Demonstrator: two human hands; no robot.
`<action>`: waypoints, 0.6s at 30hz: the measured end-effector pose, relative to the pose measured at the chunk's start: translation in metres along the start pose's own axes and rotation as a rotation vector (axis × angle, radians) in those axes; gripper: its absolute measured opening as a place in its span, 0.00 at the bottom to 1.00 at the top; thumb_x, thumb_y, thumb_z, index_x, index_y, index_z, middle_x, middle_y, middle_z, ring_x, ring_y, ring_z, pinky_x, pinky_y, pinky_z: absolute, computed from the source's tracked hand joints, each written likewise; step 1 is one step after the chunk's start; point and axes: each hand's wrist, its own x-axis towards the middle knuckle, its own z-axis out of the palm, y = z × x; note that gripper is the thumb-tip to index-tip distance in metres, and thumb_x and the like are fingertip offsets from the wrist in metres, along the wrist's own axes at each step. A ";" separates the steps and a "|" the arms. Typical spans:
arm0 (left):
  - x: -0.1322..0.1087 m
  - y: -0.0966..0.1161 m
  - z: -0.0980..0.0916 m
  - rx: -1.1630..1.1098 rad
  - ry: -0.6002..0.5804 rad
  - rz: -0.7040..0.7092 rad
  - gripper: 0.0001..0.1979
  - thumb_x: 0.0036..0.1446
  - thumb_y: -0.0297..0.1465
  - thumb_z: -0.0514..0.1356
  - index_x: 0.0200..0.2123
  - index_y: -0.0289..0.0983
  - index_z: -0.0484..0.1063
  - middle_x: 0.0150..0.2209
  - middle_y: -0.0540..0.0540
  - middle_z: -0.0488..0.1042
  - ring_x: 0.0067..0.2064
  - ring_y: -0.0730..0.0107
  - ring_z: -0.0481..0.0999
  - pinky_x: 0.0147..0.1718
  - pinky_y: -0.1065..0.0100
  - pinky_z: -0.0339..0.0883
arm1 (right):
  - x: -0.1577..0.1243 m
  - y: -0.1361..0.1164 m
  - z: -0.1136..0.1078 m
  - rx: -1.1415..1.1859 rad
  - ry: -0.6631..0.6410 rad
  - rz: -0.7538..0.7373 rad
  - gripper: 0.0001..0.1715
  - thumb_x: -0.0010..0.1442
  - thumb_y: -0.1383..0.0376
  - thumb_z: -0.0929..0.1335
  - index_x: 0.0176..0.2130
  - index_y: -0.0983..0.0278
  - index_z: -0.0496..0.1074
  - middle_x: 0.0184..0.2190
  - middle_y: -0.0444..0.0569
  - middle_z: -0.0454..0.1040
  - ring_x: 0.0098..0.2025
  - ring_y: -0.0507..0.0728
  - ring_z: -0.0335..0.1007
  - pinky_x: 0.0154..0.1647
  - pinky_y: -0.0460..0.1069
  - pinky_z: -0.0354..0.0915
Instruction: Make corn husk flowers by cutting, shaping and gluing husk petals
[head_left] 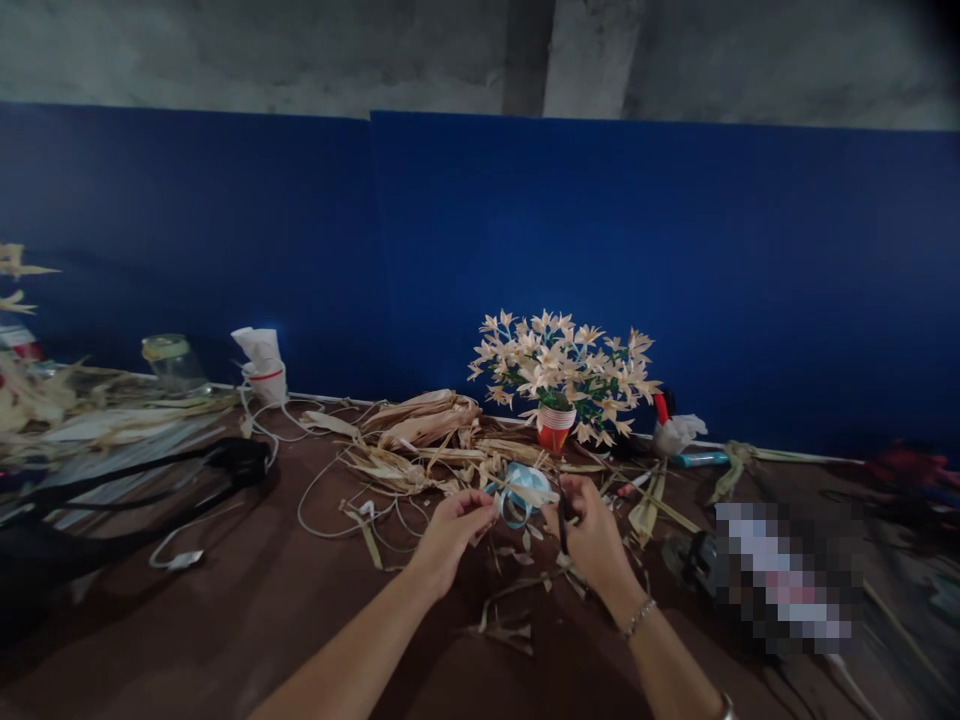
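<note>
My left hand [450, 532] is closed in a pinch on a light blue ribbon [517, 492], held in a loop above the brown table [247, 610]. My right hand [589, 532] is closed around dark scissors [561, 520], whose blades point down beside the ribbon. A pale dried leaf strip crosses the ribbon loop. Both hands hover just in front of a pile of dried husks [420, 435].
A small red and white pot of cream craft flowers [559, 375] stands at the back by the blue wall. White cables [322, 500], a black strap [142, 490], a glass jar [171, 362], a white cup [262, 375] and leaf scraps [510, 625] lie about.
</note>
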 end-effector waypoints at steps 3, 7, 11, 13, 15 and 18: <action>-0.001 -0.001 0.000 -0.088 -0.023 -0.024 0.09 0.38 0.30 0.65 0.24 0.33 0.68 0.19 0.54 0.67 0.20 0.80 0.62 0.21 0.76 0.52 | -0.004 -0.001 0.003 0.003 -0.130 0.013 0.16 0.45 0.61 0.69 0.34 0.64 0.64 0.20 0.43 0.69 0.23 0.53 0.64 0.23 0.45 0.60; -0.006 0.002 0.004 -0.280 -0.050 -0.104 0.09 0.37 0.28 0.66 0.24 0.34 0.69 0.22 0.53 0.69 0.23 0.79 0.67 0.26 0.75 0.58 | -0.017 -0.007 0.020 0.219 -0.336 0.038 0.17 0.47 0.59 0.68 0.36 0.65 0.65 0.25 0.44 0.70 0.25 0.51 0.64 0.25 0.45 0.61; -0.006 0.003 0.004 -0.351 -0.040 -0.136 0.09 0.38 0.27 0.66 0.25 0.33 0.69 0.22 0.52 0.69 0.24 0.79 0.67 0.27 0.75 0.59 | -0.026 -0.007 0.029 0.219 -0.448 0.036 0.17 0.47 0.58 0.69 0.35 0.66 0.66 0.26 0.44 0.69 0.27 0.51 0.63 0.29 0.45 0.61; -0.005 0.002 0.002 -0.362 -0.058 -0.137 0.07 0.39 0.27 0.65 0.24 0.33 0.69 0.21 0.53 0.68 0.24 0.79 0.67 0.27 0.75 0.59 | -0.028 -0.006 0.030 0.196 -0.467 0.042 0.16 0.47 0.58 0.69 0.34 0.66 0.67 0.26 0.43 0.68 0.27 0.50 0.61 0.29 0.44 0.59; -0.005 0.001 0.001 -0.376 -0.078 -0.123 0.07 0.39 0.27 0.64 0.24 0.33 0.69 0.21 0.53 0.68 0.24 0.79 0.67 0.28 0.74 0.60 | -0.030 -0.007 0.029 0.188 -0.473 0.034 0.16 0.48 0.59 0.68 0.34 0.66 0.67 0.26 0.42 0.67 0.28 0.50 0.60 0.29 0.44 0.59; -0.006 0.000 0.002 -0.378 -0.087 -0.110 0.07 0.39 0.26 0.64 0.24 0.33 0.70 0.21 0.53 0.68 0.24 0.78 0.67 0.28 0.74 0.60 | -0.031 -0.010 0.028 0.194 -0.485 0.029 0.15 0.48 0.59 0.68 0.34 0.66 0.67 0.26 0.43 0.67 0.28 0.50 0.60 0.29 0.44 0.58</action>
